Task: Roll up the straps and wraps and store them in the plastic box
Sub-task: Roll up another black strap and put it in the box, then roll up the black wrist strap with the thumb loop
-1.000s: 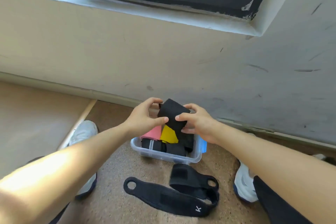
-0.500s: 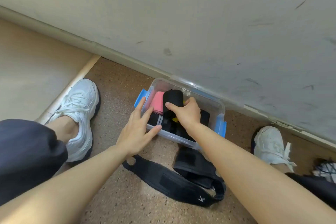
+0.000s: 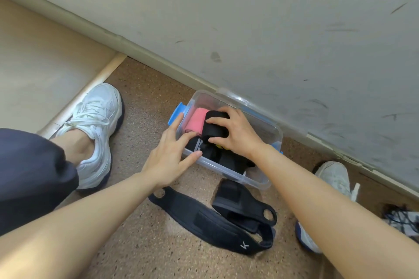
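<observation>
1. My left shoe (image 3: 97,124) is planted on the speckled floor (image 3: 140,120).
2. My left hand (image 3: 172,156) is spread, its straight fingers resting on the near left rim of the plastic box (image 3: 260,180).
3. The box is clear with blue latches. It lies against the wall (image 3: 249,29), long side along it.
4. Inside on the left, a pink roll (image 3: 196,123) lies with its long axis pointing away from me toward the wall.
5. A black roll (image 3: 215,128) sits just beside it, roughly parallel. It is matte, tightly wound fabric.
6. My right hand (image 3: 235,133) curls over the black roll, gripping it inside the box.
7. Two loose black straps (image 3: 210,219) lie unrolled on the floor in front of the box. The longer one runs diagonally and carries a white mark.
</observation>
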Available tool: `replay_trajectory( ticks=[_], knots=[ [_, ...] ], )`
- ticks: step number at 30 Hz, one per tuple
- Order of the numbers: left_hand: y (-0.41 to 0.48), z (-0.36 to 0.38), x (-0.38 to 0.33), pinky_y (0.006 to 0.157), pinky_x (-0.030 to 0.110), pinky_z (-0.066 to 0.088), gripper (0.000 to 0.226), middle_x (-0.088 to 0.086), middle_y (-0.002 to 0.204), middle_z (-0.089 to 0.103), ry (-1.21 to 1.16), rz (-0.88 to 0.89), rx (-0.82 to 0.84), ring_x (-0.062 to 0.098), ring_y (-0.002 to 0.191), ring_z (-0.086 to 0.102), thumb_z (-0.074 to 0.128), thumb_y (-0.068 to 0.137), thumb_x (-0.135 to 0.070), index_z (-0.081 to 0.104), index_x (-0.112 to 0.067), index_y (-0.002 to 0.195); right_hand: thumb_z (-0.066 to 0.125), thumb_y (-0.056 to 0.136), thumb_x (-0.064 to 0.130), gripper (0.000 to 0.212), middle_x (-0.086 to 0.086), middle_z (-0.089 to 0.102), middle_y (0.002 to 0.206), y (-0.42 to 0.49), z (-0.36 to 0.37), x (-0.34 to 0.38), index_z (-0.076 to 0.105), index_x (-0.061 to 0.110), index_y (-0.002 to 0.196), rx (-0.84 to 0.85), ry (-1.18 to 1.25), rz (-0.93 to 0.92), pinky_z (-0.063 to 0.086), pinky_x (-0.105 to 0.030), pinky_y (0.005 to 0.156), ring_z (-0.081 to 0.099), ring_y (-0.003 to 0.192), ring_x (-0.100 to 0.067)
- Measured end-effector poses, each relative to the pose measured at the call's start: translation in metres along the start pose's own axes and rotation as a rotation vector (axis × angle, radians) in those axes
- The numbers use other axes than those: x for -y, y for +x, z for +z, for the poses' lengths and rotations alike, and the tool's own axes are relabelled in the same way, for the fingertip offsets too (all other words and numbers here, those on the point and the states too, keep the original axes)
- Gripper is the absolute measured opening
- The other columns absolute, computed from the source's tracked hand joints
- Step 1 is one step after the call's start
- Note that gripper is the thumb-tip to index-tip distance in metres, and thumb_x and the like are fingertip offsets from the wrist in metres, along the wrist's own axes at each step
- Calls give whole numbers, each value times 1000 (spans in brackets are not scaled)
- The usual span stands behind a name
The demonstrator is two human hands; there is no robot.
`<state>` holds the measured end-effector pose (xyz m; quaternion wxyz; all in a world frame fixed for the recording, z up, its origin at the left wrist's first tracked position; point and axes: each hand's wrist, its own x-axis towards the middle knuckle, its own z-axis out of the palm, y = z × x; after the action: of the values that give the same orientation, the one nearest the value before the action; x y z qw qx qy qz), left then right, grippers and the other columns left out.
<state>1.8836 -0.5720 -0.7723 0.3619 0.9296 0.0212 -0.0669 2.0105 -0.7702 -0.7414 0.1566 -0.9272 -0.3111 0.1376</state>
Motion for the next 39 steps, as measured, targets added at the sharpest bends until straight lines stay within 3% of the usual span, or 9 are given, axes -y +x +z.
replay_trajectory(
  ticks=[6,10,16,20,24,27,30,33,39],
  knots=[
    [0,0,1,100,56,49,47,-16,169,-11,12,10,-3,18,154,12,53,97,-61,49,-42,140,81,81,45,57,-11,46,141,2,5,4,67,25,133,-161,-66,85,46,-45,101,42,130,-31],
    [0,-1,1,100,55,49,46,-15,169,-10,13,18,-1,18,154,12,54,97,-60,51,-41,138,73,87,50,54,-6,41,141,24,3,25,62,29,136,-50,-269,112,50,-48,95,42,124,-32],
    [0,0,2,100,56,49,44,-10,170,-8,22,27,-9,20,154,13,54,97,-59,53,-38,135,79,80,53,81,-3,28,162,7,-17,2,46,33,151,107,-114,31,37,-50,115,35,141,-33],
    [0,0,1,98,56,49,40,-9,170,-7,33,25,-3,24,152,17,54,98,-57,57,-34,131,78,84,45,72,-1,33,164,-25,-25,-14,51,27,148,61,-44,22,34,-50,118,36,145,-30],
    [1,2,2,100,55,47,40,-9,170,-10,77,27,11,27,155,15,52,100,-57,57,-30,129,73,91,36,35,-4,65,120,-74,-30,-13,71,17,121,-131,22,-9,53,-41,94,61,110,-22],
    [0,7,-2,108,57,38,42,5,172,2,202,23,-36,37,151,17,51,102,-53,58,-24,131,67,92,27,14,6,55,75,-120,-29,-11,67,16,83,-349,-26,24,43,-27,65,52,68,-13],
    [-14,17,-16,110,59,28,36,15,157,34,302,3,-212,40,142,28,58,100,-43,59,-20,128,68,89,23,26,8,50,63,-161,-19,-15,50,22,70,-380,-27,261,38,-29,60,49,58,-17],
    [-38,32,-38,96,51,34,31,12,129,53,283,180,-308,35,123,45,65,94,-32,63,-18,121,69,90,29,24,6,59,66,-193,-3,-30,59,19,71,-253,51,512,45,-32,65,59,67,-20],
    [-69,79,-60,91,42,51,26,-2,115,63,151,521,267,21,104,59,61,99,-32,65,-21,122,77,87,40,19,6,71,104,-210,28,-57,72,28,101,132,239,636,49,-29,84,66,102,-16]
  ],
)
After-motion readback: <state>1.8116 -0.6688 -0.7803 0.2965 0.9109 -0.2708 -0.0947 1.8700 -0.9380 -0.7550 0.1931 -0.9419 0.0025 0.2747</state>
